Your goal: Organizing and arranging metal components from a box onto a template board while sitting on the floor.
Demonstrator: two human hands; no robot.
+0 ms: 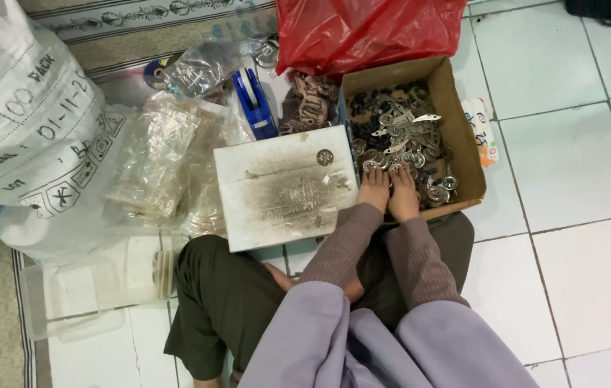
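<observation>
Both hands reach into the cardboard box [463, 154], left hand [374, 190] and right hand [404, 198] side by side on the metal pieces [402, 140] at its near end. Just left of the box lies a stained white board [276, 190]; behind the box, a red plastic bag [363, 29].

One cardboard box [463, 144], one white board [284, 187], one red bag [363, 29], two hands [389, 192]

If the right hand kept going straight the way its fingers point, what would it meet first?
The right hand points up-frame into the cardboard box; it would likely meet the loose metal parts first, then the box's far wall.
</observation>
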